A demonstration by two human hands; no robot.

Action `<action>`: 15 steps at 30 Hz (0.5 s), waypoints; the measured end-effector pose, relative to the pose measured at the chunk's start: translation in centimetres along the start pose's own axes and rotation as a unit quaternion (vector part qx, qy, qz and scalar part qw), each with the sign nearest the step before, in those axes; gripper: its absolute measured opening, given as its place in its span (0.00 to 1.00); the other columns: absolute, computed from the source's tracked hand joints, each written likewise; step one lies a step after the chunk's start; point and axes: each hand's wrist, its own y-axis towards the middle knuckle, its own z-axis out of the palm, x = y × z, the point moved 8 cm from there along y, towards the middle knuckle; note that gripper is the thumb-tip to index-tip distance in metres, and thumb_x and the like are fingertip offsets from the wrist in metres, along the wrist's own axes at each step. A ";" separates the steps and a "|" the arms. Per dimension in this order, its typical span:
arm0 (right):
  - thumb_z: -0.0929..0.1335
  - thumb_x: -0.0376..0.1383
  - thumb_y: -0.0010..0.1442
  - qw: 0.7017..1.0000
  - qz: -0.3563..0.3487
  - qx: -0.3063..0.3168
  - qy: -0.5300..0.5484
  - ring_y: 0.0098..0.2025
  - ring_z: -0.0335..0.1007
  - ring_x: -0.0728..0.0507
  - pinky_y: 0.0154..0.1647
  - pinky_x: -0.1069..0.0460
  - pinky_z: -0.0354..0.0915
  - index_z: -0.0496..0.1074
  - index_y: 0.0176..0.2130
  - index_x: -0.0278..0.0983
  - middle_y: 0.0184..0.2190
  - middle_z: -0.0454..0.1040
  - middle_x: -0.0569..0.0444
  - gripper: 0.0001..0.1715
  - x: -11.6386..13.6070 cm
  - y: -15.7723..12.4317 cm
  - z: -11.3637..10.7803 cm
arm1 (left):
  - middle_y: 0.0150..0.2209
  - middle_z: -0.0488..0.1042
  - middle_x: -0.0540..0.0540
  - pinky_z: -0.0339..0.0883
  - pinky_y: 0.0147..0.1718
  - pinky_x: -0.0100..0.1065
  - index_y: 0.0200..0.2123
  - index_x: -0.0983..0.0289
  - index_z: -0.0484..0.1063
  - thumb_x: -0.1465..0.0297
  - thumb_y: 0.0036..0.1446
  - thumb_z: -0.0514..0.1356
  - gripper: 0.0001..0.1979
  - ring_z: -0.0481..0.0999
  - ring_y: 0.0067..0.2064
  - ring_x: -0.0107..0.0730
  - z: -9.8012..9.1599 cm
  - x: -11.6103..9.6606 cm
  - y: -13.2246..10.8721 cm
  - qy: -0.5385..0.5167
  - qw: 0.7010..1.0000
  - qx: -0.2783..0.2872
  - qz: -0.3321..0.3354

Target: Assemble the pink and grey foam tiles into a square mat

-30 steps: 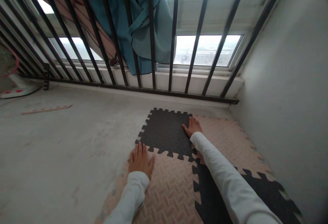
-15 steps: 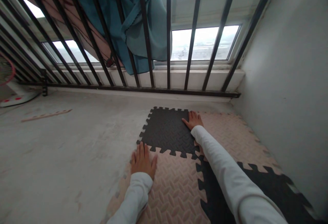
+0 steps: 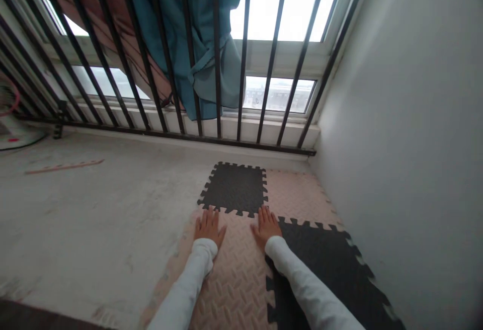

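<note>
My left hand (image 3: 208,226) lies flat with fingers spread on the near pink foam mat tile (image 3: 237,269), its fingertips at the seam with the far black foam tile (image 3: 236,186). My right hand (image 3: 267,227) rests flat, fingers stretched forward, by the corner where the pink and black tiles meet. Neither hand holds anything. The far black tile has jigsaw teeth along its edges and joins the pink tiles on its near and right sides. Another pink tile (image 3: 298,194) lies at the far right, and a black tile (image 3: 320,259) sits under my right forearm.
A dark metal railing (image 3: 226,142) runs along the window, with blue cloth (image 3: 181,43) and pinkish cloth (image 3: 101,18) behind it. A white wall (image 3: 400,144) bounds the right. On the pale floor (image 3: 113,219) lies a thin pink strip (image 3: 64,166); a fan (image 3: 15,134) stands far left.
My right hand has moved back toward me, from the far black tile's right seam to its near right corner. My left hand stays near the same seam. The camera view has shifted.
</note>
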 end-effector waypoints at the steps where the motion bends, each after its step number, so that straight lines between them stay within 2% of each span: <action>1: 0.48 0.49 0.56 1.000 -0.007 0.007 0.003 0.62 0.25 0.43 0.59 0.47 0.30 0.41 0.59 0.26 0.61 0.36 0.45 0.40 0.5 -1.7 0.2 | 0.61 0.42 0.57 0.40 0.55 0.48 0.58 0.63 0.47 0.58 0.53 0.43 0.30 0.42 0.60 0.42 0.0 -0.5 -1.0 -0.004 1.000 0.004 0.013; 7: 0.49 0.48 0.56 0.999 -0.024 0.039 0.022 0.61 0.25 0.42 0.59 0.44 0.32 0.41 0.59 0.29 0.61 0.34 0.48 0.38 3.0 -10.9 0.4 | 0.60 0.44 0.56 0.40 0.56 0.46 0.57 0.60 0.49 0.58 0.54 0.43 0.28 0.43 0.60 0.41 0.1 -2.7 -8.3 -0.029 0.998 -0.005 0.048; 15: 0.51 0.51 0.54 0.995 -0.043 0.078 0.031 0.61 0.27 0.42 0.59 0.42 0.32 0.42 0.59 0.31 0.61 0.35 0.49 0.41 5.3 -21.3 0.0 | 0.61 0.40 0.54 0.37 0.56 0.47 0.58 0.61 0.46 0.59 0.51 0.44 0.31 0.39 0.61 0.39 -0.3 -4.9 -18.5 -0.068 0.988 0.067 0.124</action>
